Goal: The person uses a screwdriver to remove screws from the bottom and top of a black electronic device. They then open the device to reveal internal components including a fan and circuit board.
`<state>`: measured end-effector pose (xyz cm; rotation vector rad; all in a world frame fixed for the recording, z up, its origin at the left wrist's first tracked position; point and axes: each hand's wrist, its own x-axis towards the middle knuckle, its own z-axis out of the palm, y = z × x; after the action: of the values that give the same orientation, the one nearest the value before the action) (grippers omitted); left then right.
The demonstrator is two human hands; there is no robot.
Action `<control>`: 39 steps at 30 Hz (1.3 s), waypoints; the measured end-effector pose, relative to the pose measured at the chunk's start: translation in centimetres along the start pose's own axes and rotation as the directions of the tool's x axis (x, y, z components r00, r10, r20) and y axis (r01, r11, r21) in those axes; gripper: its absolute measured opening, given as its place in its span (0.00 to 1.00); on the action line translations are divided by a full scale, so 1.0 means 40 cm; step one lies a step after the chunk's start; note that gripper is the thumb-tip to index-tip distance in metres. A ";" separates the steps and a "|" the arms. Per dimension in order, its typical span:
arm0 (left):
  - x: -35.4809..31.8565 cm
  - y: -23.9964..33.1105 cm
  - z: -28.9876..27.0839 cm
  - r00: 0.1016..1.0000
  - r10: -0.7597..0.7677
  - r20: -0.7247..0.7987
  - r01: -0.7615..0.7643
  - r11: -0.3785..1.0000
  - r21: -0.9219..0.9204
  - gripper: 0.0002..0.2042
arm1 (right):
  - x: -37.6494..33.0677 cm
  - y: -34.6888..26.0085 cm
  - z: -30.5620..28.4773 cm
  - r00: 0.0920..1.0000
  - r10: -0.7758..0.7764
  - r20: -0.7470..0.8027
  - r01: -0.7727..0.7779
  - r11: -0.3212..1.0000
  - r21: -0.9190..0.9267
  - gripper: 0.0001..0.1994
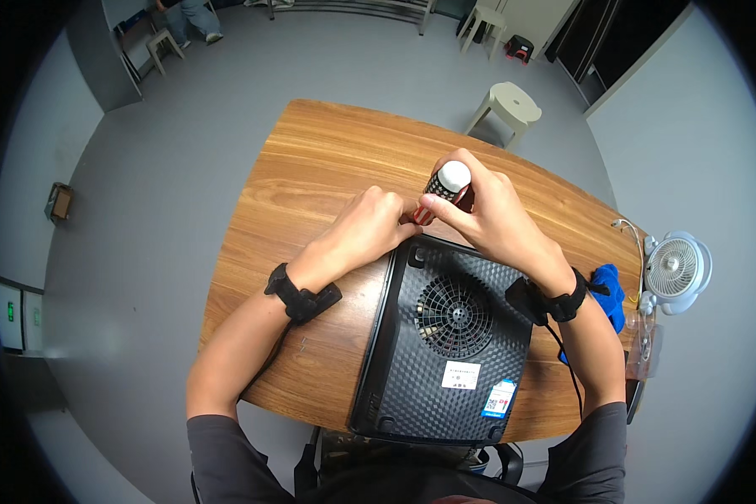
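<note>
A black induction cooker lies upside down on the wooden table, showing its round fan grille, small feet and two stickers. At its far edge, my right hand is wrapped round a short, thick screwdriver-like tool with a white end, a black patterned grip and a red part lower down. The tool leans with its lower end toward the cooker's far left corner. My left hand is closed beside that lower end, fingertips pinched together by the corner. What those fingertips hold, if anything, is hidden.
On the table's right side are a blue cloth, a white desk fan and a cable. A pale stool stands beyond the far edge. Farther off, a person's legs show near another stool.
</note>
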<state>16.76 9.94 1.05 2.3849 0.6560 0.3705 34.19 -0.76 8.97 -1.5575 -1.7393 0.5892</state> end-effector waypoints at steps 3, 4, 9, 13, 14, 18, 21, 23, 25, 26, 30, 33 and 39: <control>0.000 0.024 -0.013 1.000 0.016 -0.014 -0.016 1.000 -0.018 0.08 | -0.001 0.007 -0.001 1.000 -0.001 0.000 0.001 1.000 -0.023 0.19; -0.001 0.031 -0.016 1.000 0.020 -0.020 -0.021 1.000 -0.023 0.08 | -0.001 0.011 0.000 1.000 0.003 0.007 -0.002 1.000 -0.023 0.19; -0.003 0.014 -0.006 0.999 0.030 -0.031 -0.031 0.999 -0.023 0.09 | -0.001 0.008 -0.001 0.999 0.031 0.039 -0.030 0.999 -0.028 0.16; -0.007 0.030 -0.016 0.999 0.013 -0.029 -0.013 1.000 -0.001 0.09 | 0.005 -0.028 -0.021 0.995 0.012 0.100 0.007 0.983 -0.185 0.17; -0.006 0.031 -0.016 1.000 -0.016 -0.014 0.015 1.000 -0.018 0.09 | 0.005 -0.033 -0.023 0.996 -0.041 0.084 0.062 0.963 -0.262 0.19; -0.003 0.017 0.000 1.000 -0.024 0.000 0.024 1.000 -0.017 0.09 | 0.013 -0.046 -0.015 0.991 -0.128 0.026 0.130 0.947 -0.294 0.20; -0.008 0.007 -0.003 0.999 0.029 -0.030 -0.032 0.996 -0.082 0.10 | 0.015 -0.050 -0.018 0.989 -0.141 0.052 0.149 0.964 -0.219 0.17; -0.010 0.011 -0.015 0.996 0.065 -0.062 -0.074 0.984 -0.164 0.11 | 0.020 -0.033 -0.019 0.984 -0.168 0.060 0.177 0.966 -0.187 0.17; -0.011 0.037 -0.039 0.989 0.107 -0.098 -0.128 0.962 -0.243 0.11 | 0.013 -0.021 -0.022 0.974 -0.216 0.063 0.225 0.953 -0.205 0.17; -0.010 0.053 -0.053 0.998 0.038 -0.040 -0.048 0.955 -0.294 0.10 | 0.008 -0.018 -0.025 0.965 -0.254 0.067 0.262 0.935 -0.240 0.17; 0.000 0.036 -0.033 0.990 0.088 -0.109 -0.110 0.969 -0.223 0.11 | 0.003 -0.050 -0.013 0.983 -0.181 0.031 0.179 0.913 -0.365 0.21; 0.002 0.048 -0.033 0.988 0.074 -0.134 -0.101 0.973 -0.208 0.12 | 0.005 -0.069 -0.018 1.000 -0.018 -0.002 0.015 0.883 -0.469 0.22; 0.006 0.050 -0.007 0.978 0.092 -0.188 -0.133 0.966 -0.220 0.12 | -0.009 -0.052 -0.029 0.998 -0.059 0.031 0.066 0.931 -0.358 0.21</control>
<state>17.56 8.85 2.57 2.1868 0.5242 0.6770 33.70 -1.60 11.17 -1.7351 -1.9868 0.2619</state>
